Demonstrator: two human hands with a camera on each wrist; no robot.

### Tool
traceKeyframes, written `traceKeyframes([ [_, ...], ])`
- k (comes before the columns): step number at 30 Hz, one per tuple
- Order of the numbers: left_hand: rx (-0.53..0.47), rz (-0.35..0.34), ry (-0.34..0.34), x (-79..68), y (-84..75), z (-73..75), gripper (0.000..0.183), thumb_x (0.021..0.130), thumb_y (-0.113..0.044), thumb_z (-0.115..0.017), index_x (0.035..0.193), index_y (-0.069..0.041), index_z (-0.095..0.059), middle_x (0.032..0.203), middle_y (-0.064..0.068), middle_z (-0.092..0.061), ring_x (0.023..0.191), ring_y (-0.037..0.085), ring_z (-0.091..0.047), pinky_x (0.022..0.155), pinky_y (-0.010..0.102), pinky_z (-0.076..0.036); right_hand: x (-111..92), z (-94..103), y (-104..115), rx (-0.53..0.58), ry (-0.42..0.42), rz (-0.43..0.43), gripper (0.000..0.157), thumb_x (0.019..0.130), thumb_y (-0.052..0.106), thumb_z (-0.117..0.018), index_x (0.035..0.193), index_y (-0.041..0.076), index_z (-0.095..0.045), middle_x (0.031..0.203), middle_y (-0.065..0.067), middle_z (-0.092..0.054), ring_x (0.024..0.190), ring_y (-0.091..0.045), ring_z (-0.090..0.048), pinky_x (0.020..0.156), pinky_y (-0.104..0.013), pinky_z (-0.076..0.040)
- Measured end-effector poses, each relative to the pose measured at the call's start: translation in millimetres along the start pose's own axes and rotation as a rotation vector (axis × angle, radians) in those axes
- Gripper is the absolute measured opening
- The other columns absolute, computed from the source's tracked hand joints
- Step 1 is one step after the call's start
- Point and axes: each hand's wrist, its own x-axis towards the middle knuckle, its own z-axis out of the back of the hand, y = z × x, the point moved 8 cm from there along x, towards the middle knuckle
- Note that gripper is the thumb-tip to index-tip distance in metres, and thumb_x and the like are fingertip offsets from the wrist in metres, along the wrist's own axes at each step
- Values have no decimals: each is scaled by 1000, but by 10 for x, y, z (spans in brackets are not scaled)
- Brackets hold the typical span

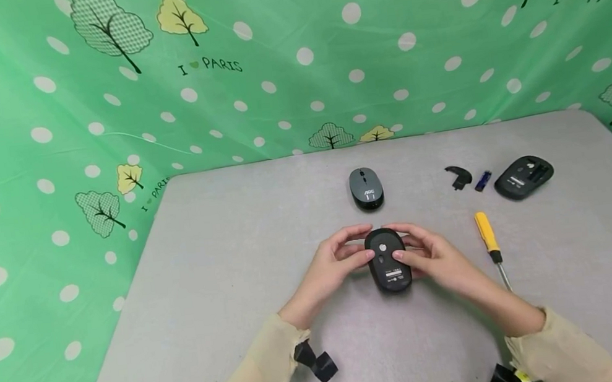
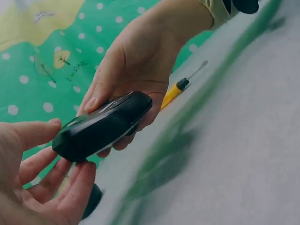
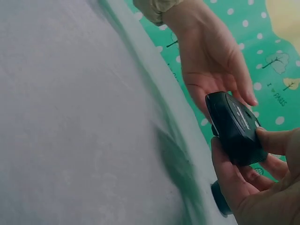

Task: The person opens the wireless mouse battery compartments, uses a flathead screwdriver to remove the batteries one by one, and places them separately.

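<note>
Both hands hold a black computer mouse (image 1: 389,269) between them above the table, its underside with a label turned up toward the head camera. The left hand (image 1: 336,265) grips one long side, thumb on the underside edge. From the other side the right hand (image 1: 439,261) grips it, thumb lying on the underside and fingers beneath. In the left wrist view the mouse (image 2: 105,124) shows its dark side edge, with fingers under it. The right wrist view shows the label on the mouse (image 3: 234,126) and its thick end near the right fingers.
A grey AOC mouse (image 1: 366,189) stands just beyond the hands. Farther right lie a black cover piece (image 1: 459,177), a blue battery (image 1: 483,181) and an upturned mouse (image 1: 524,177) with its compartment exposed. A yellow-handled screwdriver (image 1: 486,234) lies beside the right forearm.
</note>
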Motion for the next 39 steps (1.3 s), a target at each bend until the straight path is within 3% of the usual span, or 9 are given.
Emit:
traceKeyframes([
  [5, 102, -45, -49, -10, -75, 8, 40, 92, -13, -69, 131, -8, -63, 136, 12, -62, 112, 25, -66, 86, 22, -57, -7, -8, 1, -35, -27, -3, 51, 101, 13, -58, 148, 5, -41, 137, -32, -54, 100, -9, -68, 76, -28, -62],
  [13, 150, -63, -98, -38, -99, -3, 39, 90, -12, -72, 128, -8, -65, 133, 13, -64, 110, 27, -67, 83, 22, -58, 0, -5, 14, -98, -71, 17, 48, 101, 14, -58, 146, 3, -45, 131, -30, -60, 94, -5, -67, 72, -24, -61],
  [19, 29, -20, -105, -24, -88, -2, 38, 91, -7, -70, 129, -4, -64, 133, 17, -61, 108, 22, -67, 84, 28, -62, 1, -3, 25, -107, -97, 34, 50, 102, 16, -56, 149, 3, -42, 136, -30, -57, 110, -25, -67, 80, -19, -58],
  [22, -23, -18, -100, -13, -87, 0, 37, 92, -5, -68, 129, -1, -62, 133, 19, -60, 106, 20, -67, 84, 30, -62, -3, -11, 17, -109, -91, 44, 51, 102, 15, -55, 149, 0, -39, 136, -31, -57, 113, -16, -66, 84, -14, -54],
  [26, 2, -32, -107, -29, -105, 7, 37, 91, -5, -70, 127, -2, -63, 133, 16, -61, 105, 19, -65, 84, 29, -62, -7, -40, -9, -84, -56, 36, 52, 103, 14, -53, 150, -1, -34, 138, -33, -55, 108, -2, -63, 86, -12, -53],
  [30, 21, -37, -120, -46, -105, -6, 37, 89, -6, -71, 125, -2, -63, 132, 15, -61, 104, 20, -65, 83, 27, -61, -10, -50, -40, -68, -62, -1, 51, 105, 17, -50, 150, 1, -33, 139, -33, -54, 104, -7, -65, 80, -19, -57],
  [35, 17, -36, -126, -46, -94, -28, 37, 88, -6, -73, 123, -1, -63, 131, 16, -61, 106, 22, -67, 82, 28, -61, -8, -41, -44, -53, -95, -8, 47, 105, 17, -49, 146, -2, -37, 132, -34, -58, 90, 0, -66, 71, -23, -60],
  [39, 32, -40, -120, -33, -99, -31, 38, 87, -7, -73, 123, -2, -63, 131, 15, -62, 107, 23, -67, 82, 27, -61, -18, -38, -22, -48, -96, 10, 47, 105, 14, -50, 146, -3, -37, 132, -36, -57, 89, 2, -66, 71, -23, -61],
])
